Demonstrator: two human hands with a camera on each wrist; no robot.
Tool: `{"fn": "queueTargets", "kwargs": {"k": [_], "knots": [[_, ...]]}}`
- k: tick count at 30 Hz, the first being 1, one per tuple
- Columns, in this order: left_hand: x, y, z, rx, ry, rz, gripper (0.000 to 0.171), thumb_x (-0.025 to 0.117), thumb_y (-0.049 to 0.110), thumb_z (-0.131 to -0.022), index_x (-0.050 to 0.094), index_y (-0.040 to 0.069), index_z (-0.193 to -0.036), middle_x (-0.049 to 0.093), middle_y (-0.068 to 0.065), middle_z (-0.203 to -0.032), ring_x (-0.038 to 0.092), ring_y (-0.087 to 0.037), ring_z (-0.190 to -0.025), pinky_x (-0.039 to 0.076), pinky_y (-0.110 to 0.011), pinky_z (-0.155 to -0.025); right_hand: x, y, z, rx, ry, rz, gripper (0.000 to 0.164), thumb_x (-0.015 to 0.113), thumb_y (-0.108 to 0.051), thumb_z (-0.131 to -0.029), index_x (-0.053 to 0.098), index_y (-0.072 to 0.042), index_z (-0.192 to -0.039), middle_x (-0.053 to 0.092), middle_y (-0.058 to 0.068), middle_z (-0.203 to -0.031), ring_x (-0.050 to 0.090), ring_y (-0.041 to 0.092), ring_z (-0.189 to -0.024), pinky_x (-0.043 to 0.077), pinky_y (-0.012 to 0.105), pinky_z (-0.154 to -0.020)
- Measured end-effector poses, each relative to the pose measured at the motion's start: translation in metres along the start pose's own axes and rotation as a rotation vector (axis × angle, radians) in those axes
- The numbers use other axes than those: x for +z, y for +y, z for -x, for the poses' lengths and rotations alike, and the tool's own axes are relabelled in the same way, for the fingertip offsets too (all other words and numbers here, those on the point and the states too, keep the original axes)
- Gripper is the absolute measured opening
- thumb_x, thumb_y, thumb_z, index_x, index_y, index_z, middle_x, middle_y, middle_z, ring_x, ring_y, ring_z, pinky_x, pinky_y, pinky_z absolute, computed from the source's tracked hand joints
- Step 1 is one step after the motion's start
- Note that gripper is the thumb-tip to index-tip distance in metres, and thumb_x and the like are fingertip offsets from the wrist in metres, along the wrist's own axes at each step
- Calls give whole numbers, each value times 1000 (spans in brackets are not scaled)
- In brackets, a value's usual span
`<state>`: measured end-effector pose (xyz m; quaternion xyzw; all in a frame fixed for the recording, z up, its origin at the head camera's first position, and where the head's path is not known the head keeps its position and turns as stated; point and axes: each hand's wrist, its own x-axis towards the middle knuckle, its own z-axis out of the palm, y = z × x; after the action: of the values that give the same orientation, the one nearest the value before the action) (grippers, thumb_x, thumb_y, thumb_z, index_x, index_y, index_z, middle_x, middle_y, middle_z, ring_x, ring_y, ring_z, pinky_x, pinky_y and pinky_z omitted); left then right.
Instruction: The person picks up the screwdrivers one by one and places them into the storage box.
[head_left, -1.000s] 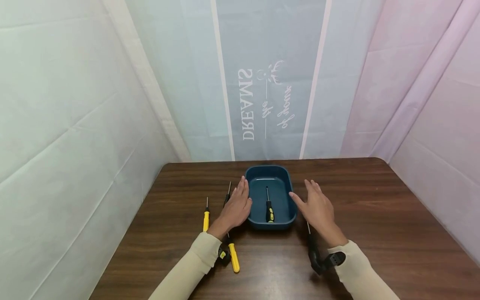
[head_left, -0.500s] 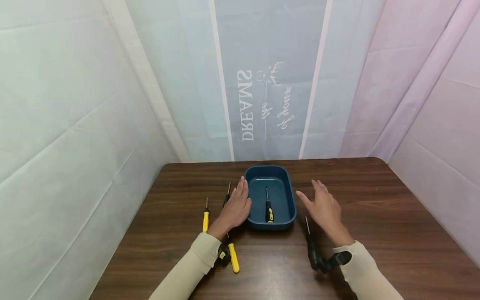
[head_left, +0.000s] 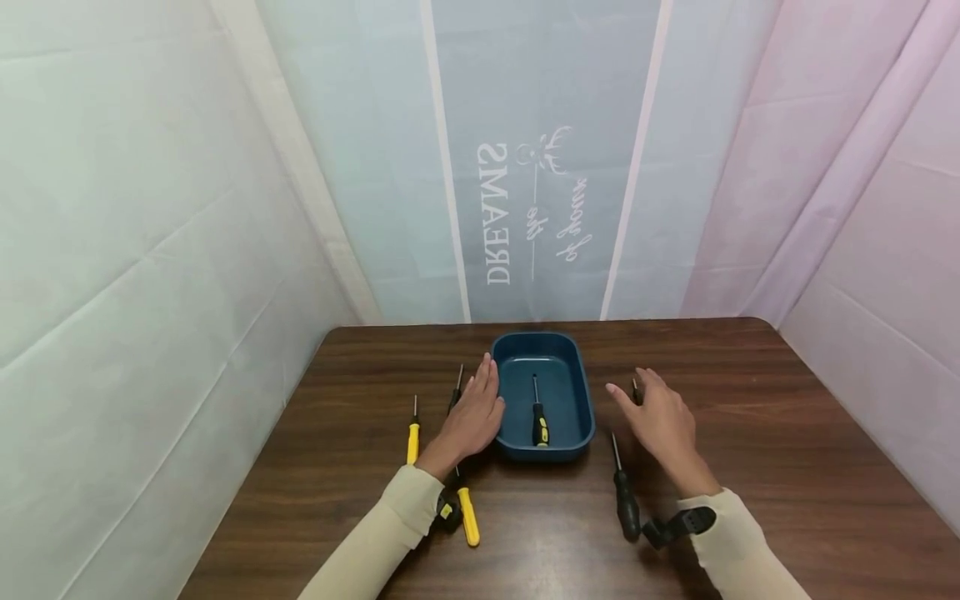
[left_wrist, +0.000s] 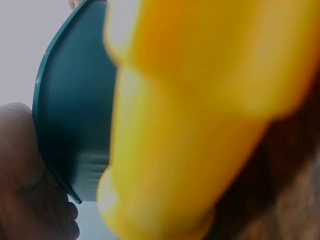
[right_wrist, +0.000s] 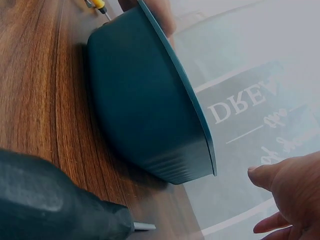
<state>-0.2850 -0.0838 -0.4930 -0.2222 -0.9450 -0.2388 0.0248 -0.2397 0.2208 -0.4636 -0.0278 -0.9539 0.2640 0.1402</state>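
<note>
My left hand point(head_left: 472, 412) rests with straight fingers against the left rim of a dark blue plastic bin point(head_left: 588, 404). Inside the bin lies a black-and-yellow screwdriver point(head_left: 541, 427). To the bin's right, my right hand point(head_left: 663, 423) hovers apart from it, fingers relaxed and holding nothing. Between its thumb and fingers shows a small dark tool point(head_left: 637, 394), mostly hidden by the hand. A black-handled screwdriver point(head_left: 627, 507) lies on the table beside the right wrist; its handle point(right_wrist: 55, 200) looms large in the right wrist view. Blurred yellow plastic point(left_wrist: 180, 135) fills much of the left wrist view.
Left of the bin lie a yellow-handled screwdriver point(head_left: 413, 442), another yellow-handled screwdriver point(head_left: 468, 518) nearer the front, and a dark screwdriver point(head_left: 456, 393) partly behind the left hand. The wooden table point(head_left: 540, 550) ends at a hanging cloth backdrop point(head_left: 547, 83).
My right hand has moved right, away from the bin's rim, uncovering the black screwdriver and part of the small dark tool. The left hand has stayed at the bin.
</note>
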Motion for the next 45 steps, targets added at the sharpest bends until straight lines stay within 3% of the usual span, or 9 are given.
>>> {"fn": "queueTargets", "kwargs": {"k": [11,21,25,28,30,32,39,41,45], "knots": [[5,-1,12,-20,-15,3,64,35,28,-110,7,5,-162,-6,-5,-171,1,-18,-156,13,-44,-124,6,8,8,41,-3,-4,78,59,-54,-98,48,7,-145,57,33,-136,63,50,-106,53,61,-71],[3,-2,7,-8,-8,3,64,34,27,-110,4,6,-162,-10,-1,-170,-1,-17,-156,11,-42,-125,-5,14,1,79,19,13,77,60,-54,-97,49,6,-144,60,35,-128,64,36,-74,46,42,-49],[2,-1,5,-10,-10,-6,64,34,28,-110,5,5,-162,-10,-1,-170,-1,-17,-156,11,-42,-125,-7,17,-1,95,19,17,77,61,-54,-97,49,6,-144,67,30,-104,55,27,-61,39,37,-45],[0,0,4,-9,-8,-4,64,34,27,-110,6,4,-162,-9,-2,-170,0,-18,-156,12,-43,-125,-8,19,-1,108,20,15,78,60,-55,-97,48,5,-145,61,20,-78,50,25,-56,36,36,-44],[-1,1,4,-8,-9,-3,64,34,27,-110,7,3,-162,-9,-2,-170,0,-19,-156,13,-44,-125,-10,20,-2,113,24,12,78,61,-54,-97,48,5,-145,59,16,-74,48,24,-55,35,36,-44],[-2,1,3,-6,-8,-4,63,34,27,-110,7,3,-162,-9,-2,-170,0,-18,-156,13,-45,-124,-11,21,-2,119,22,7,78,61,-54,-97,47,5,-146,59,18,-75,46,24,-53,34,35,-43],[-4,1,1,-3,-4,-10,63,34,28,-110,7,4,-162,-7,-4,-170,0,-18,-156,13,-44,-124,-12,24,-3,135,19,0,80,59,-57,-97,46,4,-147,62,34,-121,47,24,-55,34,35,-44],[-4,2,1,-3,-3,-5,64,34,28,-110,7,4,-162,-6,-5,-171,1,-19,-156,13,-44,-124,-11,27,-2,137,21,0,81,59,-58,-97,46,4,-147,63,33,-117,48,24,-55,34,35,-44],[-3,2,2,-9,-9,-2,64,34,29,-110,6,5,-163,-7,-3,-170,1,-20,-156,13,-44,-124,-9,30,-2,145,18,3,77,62,-54,-97,48,4,-146,66,27,-89,47,23,-53,34,35,-44]]}}
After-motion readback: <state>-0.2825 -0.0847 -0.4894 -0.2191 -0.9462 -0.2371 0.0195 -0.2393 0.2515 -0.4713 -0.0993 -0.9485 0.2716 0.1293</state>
